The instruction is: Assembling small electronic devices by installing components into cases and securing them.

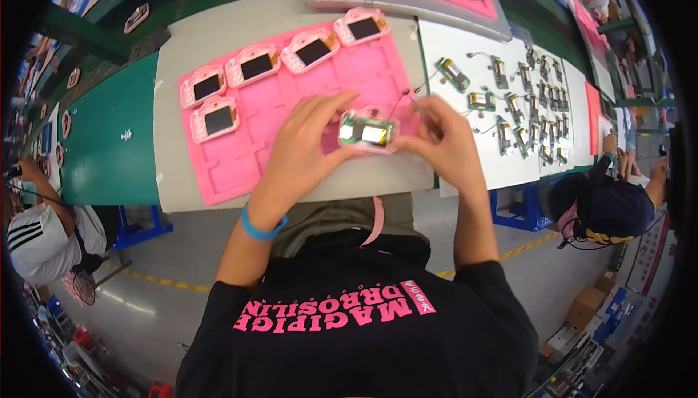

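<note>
Out to the left of the fingers, here's the pink tray point(273, 100), five pink units point(313, 51) sitting in it, dark screens up; its shaped pockets probably stop them sliding. Now the left hand point(298, 140): its fingers are clamped on the left end of an open unit point(367, 130), thumb on the near edge, baring the green circuit board point(349, 135), a rim hold that likely spares the parts inside. That unit sits right between both hands, above the tray. And the right hand point(449, 140)! Thumb at the unit's right end, fingers curled beside a thin dark wire point(406, 93); too blurred, I cannot tell whether they pinch it. Right of these fingers, the white surface point(465, 162) carries loose boards point(480, 101), spread out, presumably keeping their leads untangled.
</note>
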Demonstrator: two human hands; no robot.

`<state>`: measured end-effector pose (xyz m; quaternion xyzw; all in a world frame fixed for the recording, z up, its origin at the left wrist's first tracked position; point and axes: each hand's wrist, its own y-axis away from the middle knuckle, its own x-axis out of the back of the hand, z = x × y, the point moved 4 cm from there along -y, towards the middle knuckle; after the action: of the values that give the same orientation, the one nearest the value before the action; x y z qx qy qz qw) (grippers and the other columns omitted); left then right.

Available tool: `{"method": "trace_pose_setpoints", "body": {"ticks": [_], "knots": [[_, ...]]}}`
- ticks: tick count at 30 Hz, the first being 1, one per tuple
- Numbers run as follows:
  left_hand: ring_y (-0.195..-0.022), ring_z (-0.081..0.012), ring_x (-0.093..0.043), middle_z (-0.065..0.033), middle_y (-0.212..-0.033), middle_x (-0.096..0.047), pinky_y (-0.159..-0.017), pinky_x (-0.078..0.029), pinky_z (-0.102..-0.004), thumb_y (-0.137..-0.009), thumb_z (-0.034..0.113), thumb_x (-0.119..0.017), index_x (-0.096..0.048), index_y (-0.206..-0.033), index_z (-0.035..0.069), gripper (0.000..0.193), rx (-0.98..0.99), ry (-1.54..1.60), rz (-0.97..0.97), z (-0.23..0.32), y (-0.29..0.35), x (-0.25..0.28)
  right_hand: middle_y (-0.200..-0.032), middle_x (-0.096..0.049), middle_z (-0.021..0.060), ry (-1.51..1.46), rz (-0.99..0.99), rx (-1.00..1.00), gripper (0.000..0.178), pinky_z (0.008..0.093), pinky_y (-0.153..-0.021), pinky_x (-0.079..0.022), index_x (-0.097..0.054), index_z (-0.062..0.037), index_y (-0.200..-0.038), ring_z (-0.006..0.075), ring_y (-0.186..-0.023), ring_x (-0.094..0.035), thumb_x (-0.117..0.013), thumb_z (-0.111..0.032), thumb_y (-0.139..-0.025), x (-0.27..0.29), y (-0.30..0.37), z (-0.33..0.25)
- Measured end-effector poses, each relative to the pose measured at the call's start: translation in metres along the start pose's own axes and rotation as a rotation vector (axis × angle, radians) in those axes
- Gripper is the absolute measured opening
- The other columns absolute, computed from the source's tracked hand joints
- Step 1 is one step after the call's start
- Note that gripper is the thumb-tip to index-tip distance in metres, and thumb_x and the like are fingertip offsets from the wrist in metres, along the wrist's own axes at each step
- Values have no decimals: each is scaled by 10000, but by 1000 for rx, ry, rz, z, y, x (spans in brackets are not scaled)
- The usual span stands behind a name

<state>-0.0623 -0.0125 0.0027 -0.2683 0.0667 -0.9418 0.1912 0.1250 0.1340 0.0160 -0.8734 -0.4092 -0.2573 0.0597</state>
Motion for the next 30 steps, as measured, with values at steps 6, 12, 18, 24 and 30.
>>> {"method": "trace_pose_setpoints", "body": {"ticks": [6,12,18,24,30], "knots": [[-955,-190,-603,-60,-1162,-699,-888,-518,-312,-759,76,-911,-711,-1361,90,635,125,-7,-56,19,21,72,-686,-536,-18,220,46,-61,389,263,-594,-350,-745,-63,-1139,107,-618,-415,-917,-107,-792,-4,38,23],[-1023,-171,-613,-60,-1289,-727,-855,-528,-291,-736,7,-844,-732,-1315,50,591,338,-15,127,-30,-42,148,-650,-519,-1,161,11,-132,391,309,-599,-393,-750,-112,-1207,153,-587,-480,-877,-193,-846,-3,30,18],[-1143,-291,-707,-129,-1314,-753,-969,-563,-372,-855,244,-875,-710,-1361,51,566,80,-364,287,-149,-169,182,-677,-548,6,198,153,-40,335,303,-596,-389,-758,-52,-1203,134,-616,-453,-805,-129,-880,30,8,22],[-1167,-279,-663,-76,-1399,-698,-1011,-523,-365,-916,167,-776,-674,-1421,94,521,-138,-445,56,-38,-112,119,-720,-617,45,523,448,-69,302,344,-629,-435,-787,-48,-1189,197,-641,-529,-779,-219,-941,89,-42,55],[-1094,-304,-647,-77,-1184,-734,-956,-542,-393,-885,131,-755,-724,-1195,79,315,-324,-589,5,1,-78,6,-753,-692,46,565,329,-113,191,305,-660,-472,-776,-34,-1057,169,-670,-602,-786,-192,-953,88,-58,25]]}}
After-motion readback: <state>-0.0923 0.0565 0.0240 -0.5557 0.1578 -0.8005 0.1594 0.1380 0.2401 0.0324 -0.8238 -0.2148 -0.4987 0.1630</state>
